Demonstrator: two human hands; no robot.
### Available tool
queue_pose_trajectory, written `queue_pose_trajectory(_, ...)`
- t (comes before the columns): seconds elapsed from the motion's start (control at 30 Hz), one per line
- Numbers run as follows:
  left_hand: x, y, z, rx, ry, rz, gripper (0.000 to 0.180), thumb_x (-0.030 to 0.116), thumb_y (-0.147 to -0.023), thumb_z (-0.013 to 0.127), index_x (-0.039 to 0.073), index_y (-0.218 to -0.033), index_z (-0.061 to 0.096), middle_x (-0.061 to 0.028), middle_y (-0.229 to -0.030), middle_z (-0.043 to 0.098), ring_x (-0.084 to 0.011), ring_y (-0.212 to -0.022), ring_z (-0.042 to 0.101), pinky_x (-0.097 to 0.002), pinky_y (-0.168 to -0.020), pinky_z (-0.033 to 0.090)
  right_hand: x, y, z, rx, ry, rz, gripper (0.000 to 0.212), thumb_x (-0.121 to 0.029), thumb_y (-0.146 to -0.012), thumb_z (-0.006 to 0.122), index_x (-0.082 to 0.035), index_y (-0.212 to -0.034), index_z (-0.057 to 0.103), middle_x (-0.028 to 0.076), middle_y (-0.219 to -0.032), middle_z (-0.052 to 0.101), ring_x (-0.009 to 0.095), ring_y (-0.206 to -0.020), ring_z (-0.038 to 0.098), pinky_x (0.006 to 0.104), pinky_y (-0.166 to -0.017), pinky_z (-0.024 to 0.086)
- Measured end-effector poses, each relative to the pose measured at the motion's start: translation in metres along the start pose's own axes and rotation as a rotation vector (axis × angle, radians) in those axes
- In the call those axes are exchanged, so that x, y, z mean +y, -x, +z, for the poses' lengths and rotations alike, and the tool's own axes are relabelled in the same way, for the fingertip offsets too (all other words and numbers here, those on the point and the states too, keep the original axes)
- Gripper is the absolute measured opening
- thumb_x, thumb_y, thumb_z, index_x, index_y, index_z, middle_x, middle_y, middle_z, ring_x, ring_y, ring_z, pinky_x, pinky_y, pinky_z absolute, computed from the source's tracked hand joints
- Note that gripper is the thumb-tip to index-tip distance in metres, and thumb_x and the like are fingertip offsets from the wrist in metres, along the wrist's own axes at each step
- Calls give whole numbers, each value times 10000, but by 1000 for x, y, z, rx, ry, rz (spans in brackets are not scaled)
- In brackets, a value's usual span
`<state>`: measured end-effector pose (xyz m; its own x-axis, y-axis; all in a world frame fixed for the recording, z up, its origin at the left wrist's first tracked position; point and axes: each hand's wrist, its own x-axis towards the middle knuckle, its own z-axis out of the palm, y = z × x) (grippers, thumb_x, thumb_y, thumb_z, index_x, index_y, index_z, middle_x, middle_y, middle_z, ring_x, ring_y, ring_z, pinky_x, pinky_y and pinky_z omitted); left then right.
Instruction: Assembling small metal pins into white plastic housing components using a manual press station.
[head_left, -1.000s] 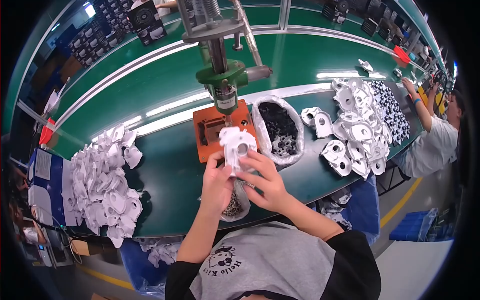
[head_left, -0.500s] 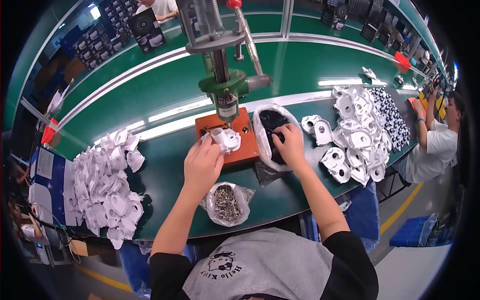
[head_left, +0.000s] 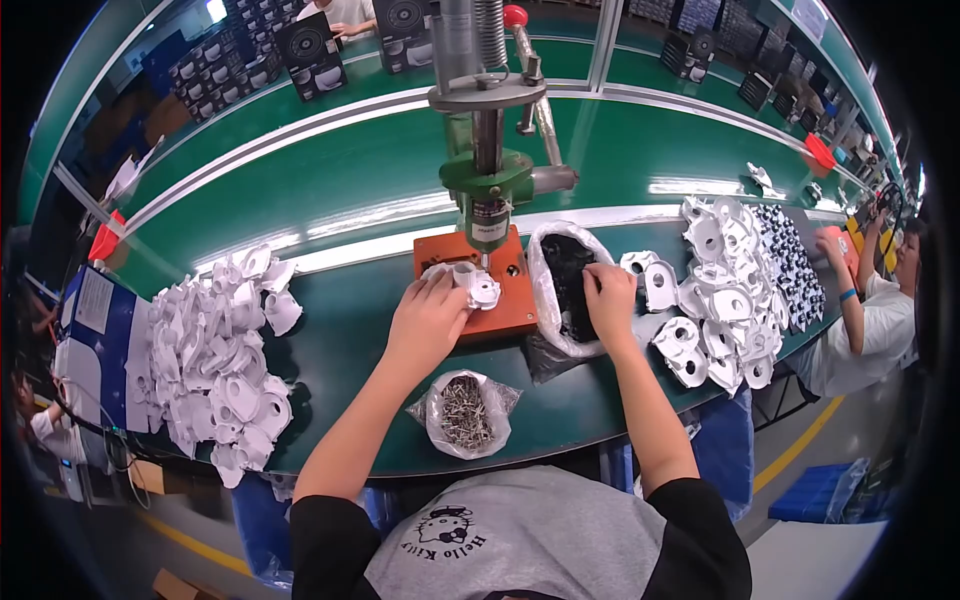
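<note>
My left hand [head_left: 430,318] is closed around a white plastic housing [head_left: 484,291] with a round opening. The housing sits at the near part of an orange fixture block [head_left: 508,318], under the tip of a green hand press [head_left: 487,185]. My right hand [head_left: 612,305] is over the right side of a clear plastic bag [head_left: 543,290] of small black parts [head_left: 568,262]. Its fingertips are pressed together, and whatever they may hold is too small to make out. Nearer to me stands a small bag of metal screws [head_left: 466,412].
White housings are heaped at the left [head_left: 205,365] and right [head_left: 735,290]. Beyond the right heap lie rows of small black parts [head_left: 795,265]. A red-knobbed lever [head_left: 516,17] rises from the press. A co-worker [head_left: 865,300] sits at the far right; boxes [head_left: 310,55] stand behind.
The whole view has shifted slightly. My right hand has drawn from the middle of the black-parts bag toward its right side, fingers now together. My left hand still holds the housing at the block.
</note>
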<state>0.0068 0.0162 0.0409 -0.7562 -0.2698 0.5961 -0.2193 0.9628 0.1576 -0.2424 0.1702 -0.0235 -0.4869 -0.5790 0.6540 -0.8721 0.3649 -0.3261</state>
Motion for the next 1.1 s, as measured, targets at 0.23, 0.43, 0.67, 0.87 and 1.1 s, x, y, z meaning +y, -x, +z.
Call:
queue_pose_trajectory(0.23,5,5,24,141,-167,-57,138,116,-778,633,53,-873,556,-218,-1055,604,-340,-1010,602,-452,-888,463,-19,-12,-5,-23,-598,244,85,-19,-844,629,24,-917,627,106,-896,677,156,-722,674,283,-657,539)
queue_pose_trajectory(0.43,-1,2,25,89,-193,33,82,100,-787,600,39,-827,564,-236,-1046,603,-361,-993,607,-437,-839,498,-58,-23,4,-183,-940,261,113,14,-903,553,54,-1002,591,101,-1023,643,155,-799,682,250,-714,547)
queue_pose_trajectory(0.67,-5,10,27,74,-48,14,195,150,-779,654,30,-929,619,-218,-1071,622,-348,-1001,609,-444,-893,474,-92,-40,22,-231,-677,-127,126,-60,-780,698,1,-890,691,145,-891,690,249,-820,669,316,-756,517)
queue_pose_trajectory(0.87,-6,13,34,144,-43,-31,142,136,-772,627,24,-852,594,-218,-1055,641,-335,-1035,607,-440,-910,464,-93,-44,27,-207,-554,-376,90,-72,-711,716,-35,-790,693,110,-829,687,283,-816,643,369,-759,506)
queue_pose_trajectory(1.1,-11,14,38,207,-6,-71,115,112,-766,649,49,-862,644,-179,-1044,666,-316,-1025,629,-442,-905,479,-100,-42,31,-154,-581,-196,93,-24,-747,678,-6,-828,638,104,-900,680,280,-791,655,347,-704,527)
